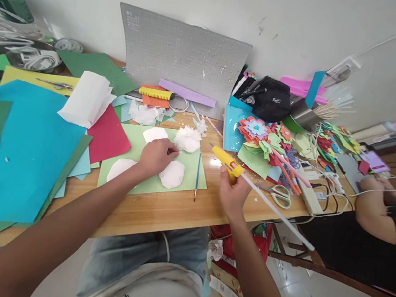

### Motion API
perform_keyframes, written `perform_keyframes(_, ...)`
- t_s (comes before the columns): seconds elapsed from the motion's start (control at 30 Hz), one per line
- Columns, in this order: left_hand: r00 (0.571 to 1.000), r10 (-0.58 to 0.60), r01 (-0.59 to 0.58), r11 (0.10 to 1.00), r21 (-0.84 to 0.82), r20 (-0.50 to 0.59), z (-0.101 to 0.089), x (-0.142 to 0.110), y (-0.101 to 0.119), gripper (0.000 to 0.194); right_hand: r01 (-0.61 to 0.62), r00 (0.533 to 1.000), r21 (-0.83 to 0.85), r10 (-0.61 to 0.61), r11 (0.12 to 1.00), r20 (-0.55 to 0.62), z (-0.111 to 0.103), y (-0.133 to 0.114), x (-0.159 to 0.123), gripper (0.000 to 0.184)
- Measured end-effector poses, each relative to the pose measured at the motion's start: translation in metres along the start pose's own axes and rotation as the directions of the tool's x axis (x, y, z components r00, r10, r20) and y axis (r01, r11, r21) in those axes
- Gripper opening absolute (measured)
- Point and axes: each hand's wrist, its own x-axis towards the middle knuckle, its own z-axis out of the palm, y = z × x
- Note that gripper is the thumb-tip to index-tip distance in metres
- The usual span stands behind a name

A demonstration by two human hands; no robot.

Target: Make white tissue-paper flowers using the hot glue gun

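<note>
In my right hand (234, 193) is a yellow glue gun (223, 157), its nozzle pointing up and left and a long glue stick (278, 211) sticking out of its back. My left hand (158, 156) hovers over or rests on a light green paper sheet (147, 189), thumb and fingers pinched together; whatever they hold is hidden. Around that hand lie white tissue rounds, one just below its fingers (172, 174), another at the left (120, 169). A fluffy white tissue flower (188, 138) sits at the sheet's upper right. A thin blue paintbrush (197, 177) lies at its right side.
Scissors (280, 195) and layered paper flowers (256, 129) lie to the right, beside a power strip (311, 198). A tissue stack (88, 99) and blue paper (31, 143) cover the left. A grey cutting mat (182, 57) leans on the wall. Another person's arm (375, 207) shows far right.
</note>
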Motion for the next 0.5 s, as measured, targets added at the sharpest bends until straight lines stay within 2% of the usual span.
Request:
perform_keyframes(0.1,1.000,-0.011,0.011,1.000,-0.001,-0.003,-0.001,0.000,0.001,0.020,-0.118,0.991,0.082,0.123,0.990,-0.056,-0.012,0.028,0.014,0.036)
perform_keyframes(0.17,1.000,-0.015,0.015,1.000,0.002,-0.004,-0.001,0.000,0.002,0.019,-0.229,0.971,0.104,0.235,0.968,-0.049,-0.018,0.047,0.021,0.039)
perform_keyframes(0.23,1.000,-0.027,0.027,1.000,0.001,-0.008,-0.002,0.001,0.003,0.019,-0.286,0.957,0.082,0.289,0.955,-0.028,-0.023,0.061,0.026,0.041)
perform_keyframes(0.37,0.997,-0.071,0.070,0.997,-0.038,-0.027,-0.004,0.002,0.005,0.019,-0.220,0.975,-0.074,0.222,0.973,0.021,-0.026,0.066,0.028,0.040)
perform_keyframes(0.5,0.976,-0.218,0.218,0.976,-0.017,0.009,-0.009,0.003,0.013,0.021,-0.173,0.984,-0.177,0.179,0.969,0.021,-0.026,0.061,0.024,0.039)
